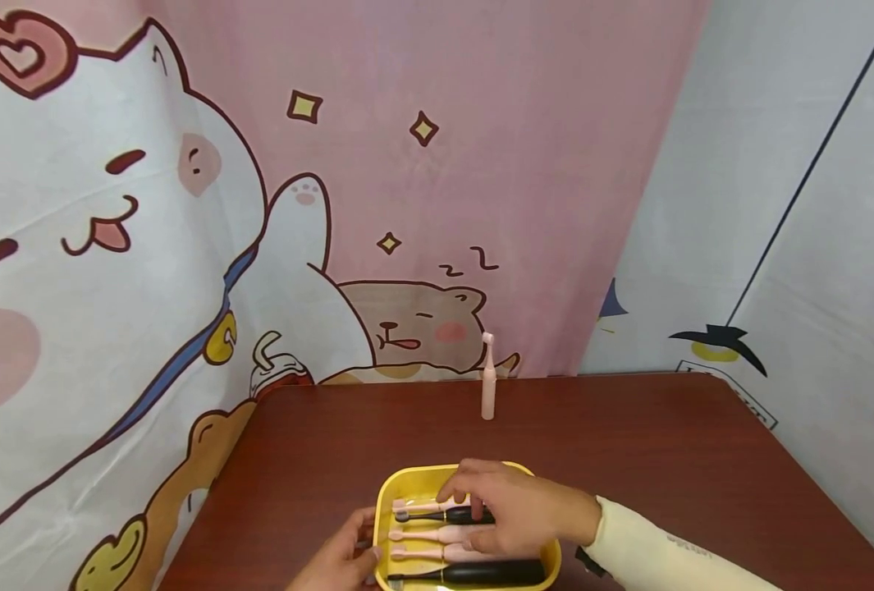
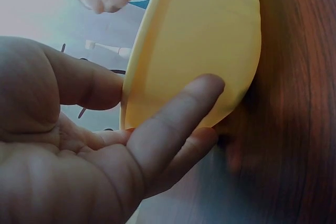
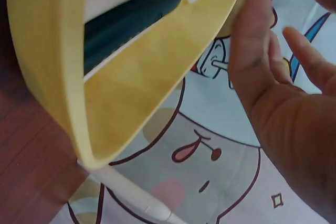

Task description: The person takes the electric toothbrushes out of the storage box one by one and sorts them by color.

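Observation:
A yellow tray (image 1: pixel 416 474) holds several electric toothbrushes, pink and black, lying side by side with their heads to the left. At its left side my left hand (image 1: pixel 340 558) grips the wall. The left wrist view has the thumb at the rim and the fingers (image 2: pixel 178 114) against the outer wall. Over the tray hovers my right hand (image 1: pixel 514 509), fingers loosely bent with nothing between them, covering part of the toothbrushes. Below it lie a black toothbrush (image 1: pixel 466 515) and a pink toothbrush (image 1: pixel 447 533); another black toothbrush (image 1: pixel 491 572) lies nearest the front wall.
A pink electric toothbrush (image 1: pixel 488 394) stands upright on the dark red-brown table (image 1: pixel 348 427), behind the tray. Cartoon-printed cloth (image 1: pixel 540 164) hangs along the table's back and sides.

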`<action>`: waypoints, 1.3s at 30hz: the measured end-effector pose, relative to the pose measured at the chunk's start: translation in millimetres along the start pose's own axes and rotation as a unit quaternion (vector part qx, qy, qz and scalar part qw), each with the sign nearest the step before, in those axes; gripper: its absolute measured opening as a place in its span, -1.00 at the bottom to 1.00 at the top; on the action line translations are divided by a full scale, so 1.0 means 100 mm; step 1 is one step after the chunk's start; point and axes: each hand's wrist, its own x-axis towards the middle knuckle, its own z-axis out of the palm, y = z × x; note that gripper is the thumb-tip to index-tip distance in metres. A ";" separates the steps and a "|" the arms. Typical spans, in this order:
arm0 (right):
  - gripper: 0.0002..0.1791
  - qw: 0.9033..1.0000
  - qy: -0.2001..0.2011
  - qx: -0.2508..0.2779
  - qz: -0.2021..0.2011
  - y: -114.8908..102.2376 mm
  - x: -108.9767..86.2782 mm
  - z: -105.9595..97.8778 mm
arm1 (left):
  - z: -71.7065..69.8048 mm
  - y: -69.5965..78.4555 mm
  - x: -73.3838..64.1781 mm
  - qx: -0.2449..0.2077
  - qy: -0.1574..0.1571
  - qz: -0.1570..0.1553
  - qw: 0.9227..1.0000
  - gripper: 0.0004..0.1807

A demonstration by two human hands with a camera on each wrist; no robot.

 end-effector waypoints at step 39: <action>-0.66 0.947 -0.167 -0.265 -0.068 -0.13 0.41 0.47 | -0.11 -0.25 0.13 0.015 -0.032 0.089 0.995 -0.40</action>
